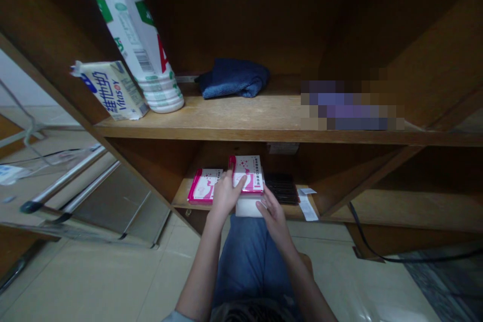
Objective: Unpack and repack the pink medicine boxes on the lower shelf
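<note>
Both of my hands are at the front of the lower shelf, around a pink-and-white box (247,168) with dark printing. My left hand (225,196) grips its left side, thumb across the top face. At the box's right edge, my right hand (274,211) has its fingers curled against it, with the thumb over a plain white block (249,207). That block lies just below the printed box; whether the two are joined I cannot tell. A similar pink-and-white box (206,185) rests on the shelf to the left.
Dark flat items (281,189) and a white paper slip (308,205) lie right of my hands. The upper shelf (226,119) bears a tall white bottle (139,40), a Vitasoy carton (113,90) and folded blue cloth (234,78). Left stands a metal-framed rack (83,181); a black cable (377,254) hangs right.
</note>
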Demonstrator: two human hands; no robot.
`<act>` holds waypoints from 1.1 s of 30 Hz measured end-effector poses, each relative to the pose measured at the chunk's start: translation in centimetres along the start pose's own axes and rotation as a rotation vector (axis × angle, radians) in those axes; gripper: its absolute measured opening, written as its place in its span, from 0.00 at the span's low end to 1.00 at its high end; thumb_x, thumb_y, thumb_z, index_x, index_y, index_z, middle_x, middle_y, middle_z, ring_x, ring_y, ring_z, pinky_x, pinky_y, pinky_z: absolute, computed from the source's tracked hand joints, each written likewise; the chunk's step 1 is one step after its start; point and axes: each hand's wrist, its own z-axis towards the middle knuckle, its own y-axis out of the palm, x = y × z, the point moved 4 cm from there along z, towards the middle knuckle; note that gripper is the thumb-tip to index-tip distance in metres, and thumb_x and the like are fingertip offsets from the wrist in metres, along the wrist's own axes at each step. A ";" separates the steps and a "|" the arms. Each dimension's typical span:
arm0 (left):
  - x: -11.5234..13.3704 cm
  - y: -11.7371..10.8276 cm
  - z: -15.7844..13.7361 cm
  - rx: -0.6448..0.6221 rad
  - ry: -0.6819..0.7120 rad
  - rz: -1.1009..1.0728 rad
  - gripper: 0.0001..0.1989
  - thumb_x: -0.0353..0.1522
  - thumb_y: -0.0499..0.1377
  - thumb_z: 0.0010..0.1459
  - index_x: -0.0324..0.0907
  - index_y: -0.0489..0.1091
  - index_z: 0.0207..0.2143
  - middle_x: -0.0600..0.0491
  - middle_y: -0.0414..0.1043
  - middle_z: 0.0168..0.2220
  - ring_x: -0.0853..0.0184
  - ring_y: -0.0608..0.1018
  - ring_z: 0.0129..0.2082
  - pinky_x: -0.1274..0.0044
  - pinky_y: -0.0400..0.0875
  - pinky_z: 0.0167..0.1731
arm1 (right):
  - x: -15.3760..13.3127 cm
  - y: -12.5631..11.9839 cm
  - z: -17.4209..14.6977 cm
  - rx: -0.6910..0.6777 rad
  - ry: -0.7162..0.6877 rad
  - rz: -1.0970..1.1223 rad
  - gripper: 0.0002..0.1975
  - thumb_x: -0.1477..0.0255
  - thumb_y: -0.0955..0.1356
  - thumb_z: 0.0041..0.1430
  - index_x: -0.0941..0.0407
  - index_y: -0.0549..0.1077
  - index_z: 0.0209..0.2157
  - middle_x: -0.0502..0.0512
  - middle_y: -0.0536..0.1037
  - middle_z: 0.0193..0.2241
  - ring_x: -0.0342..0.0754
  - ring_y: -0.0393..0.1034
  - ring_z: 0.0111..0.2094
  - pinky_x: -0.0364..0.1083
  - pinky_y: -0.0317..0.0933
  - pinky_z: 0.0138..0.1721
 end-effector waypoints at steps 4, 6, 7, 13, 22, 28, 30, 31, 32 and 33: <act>0.3 2.0 0.0 -0.035 0.011 0.050 0.23 0.43 0.48 0.61 0.34 0.66 0.46 0.40 0.72 0.41 0.57 0.76 0.41 0.73 0.67 0.39 | 0.9 -1.1 0.2 -0.007 0.034 -0.056 0.30 0.60 0.67 0.55 0.51 0.59 0.58 0.59 0.66 0.56 0.54 0.62 0.56 0.59 0.57 0.54; 0.4 2.4 0.0 -0.026 0.015 0.082 0.23 0.44 0.47 0.61 0.35 0.66 0.45 0.41 0.72 0.40 0.56 0.76 0.40 0.73 0.68 0.38 | 0.7 -1.7 0.4 -0.020 0.042 -0.091 0.29 0.60 0.66 0.55 0.52 0.61 0.57 0.59 0.68 0.55 0.54 0.65 0.53 0.57 0.60 0.52; 0.4 2.5 0.0 -0.020 0.020 0.092 0.23 0.44 0.47 0.61 0.35 0.66 0.45 0.41 0.72 0.40 0.56 0.76 0.40 0.73 0.68 0.37 | 0.4 -2.0 0.4 -0.022 0.042 -0.115 0.27 0.61 0.66 0.55 0.53 0.63 0.56 0.60 0.69 0.54 0.53 0.67 0.51 0.56 0.62 0.50; 0.5 2.2 -0.1 -0.040 -0.001 0.097 0.23 0.44 0.48 0.60 0.35 0.67 0.45 0.41 0.72 0.41 0.57 0.76 0.40 0.73 0.68 0.37 | -1.2 -7.9 -1.0 0.304 -0.069 -0.435 0.19 0.60 0.64 0.56 0.57 0.72 0.45 0.63 0.74 0.46 0.53 0.71 0.42 0.55 0.66 0.43; 0.2 2.3 0.0 -0.039 0.001 0.077 0.22 0.45 0.48 0.60 0.36 0.67 0.44 0.42 0.72 0.40 0.57 0.76 0.40 0.73 0.67 0.37 | 2.7 -11.1 -2.3 0.255 -0.180 -0.974 0.27 0.56 0.60 0.59 0.60 0.67 0.52 0.67 0.70 0.52 0.60 0.60 0.56 0.62 0.53 0.55; 0.1 2.3 -0.1 -0.039 0.000 0.091 0.22 0.45 0.47 0.60 0.37 0.68 0.43 0.43 0.72 0.40 0.58 0.76 0.39 0.74 0.68 0.36 | 3.6 -11.7 0.2 0.237 -0.117 -0.945 0.33 0.53 0.57 0.59 0.61 0.61 0.57 0.68 0.68 0.53 0.59 0.60 0.56 0.61 0.54 0.55; 0.1 2.4 0.0 -0.037 -0.001 0.083 0.22 0.45 0.48 0.60 0.37 0.68 0.43 0.43 0.72 0.40 0.58 0.76 0.39 0.74 0.68 0.36 | 3.6 -12.3 1.0 0.242 -0.087 -0.911 0.34 0.51 0.57 0.58 0.61 0.59 0.58 0.68 0.67 0.54 0.59 0.60 0.56 0.60 0.53 0.55; 0.1 2.4 0.0 -0.036 -0.001 0.079 0.22 0.45 0.48 0.60 0.37 0.67 0.43 0.42 0.72 0.40 0.58 0.76 0.39 0.73 0.68 0.37 | 3.6 -12.4 1.3 0.244 -0.078 -0.897 0.36 0.51 0.57 0.58 0.62 0.58 0.58 0.68 0.67 0.54 0.59 0.59 0.56 0.60 0.53 0.56; 0.1 2.4 0.0 -0.033 -0.001 0.077 0.22 0.45 0.48 0.60 0.37 0.67 0.43 0.42 0.72 0.40 0.57 0.76 0.40 0.73 0.68 0.37 | 3.4 -12.5 1.6 0.253 -0.074 -0.887 0.37 0.50 0.57 0.57 0.63 0.58 0.58 0.69 0.66 0.55 0.60 0.58 0.57 0.60 0.52 0.56; 0.1 2.4 0.0 -0.030 -0.001 0.076 0.22 0.45 0.48 0.60 0.37 0.68 0.43 0.42 0.72 0.40 0.57 0.76 0.40 0.73 0.68 0.37 | 3.0 -12.3 1.7 0.269 -0.078 -0.881 0.38 0.50 0.57 0.56 0.64 0.57 0.58 0.70 0.65 0.55 0.61 0.57 0.57 0.61 0.51 0.56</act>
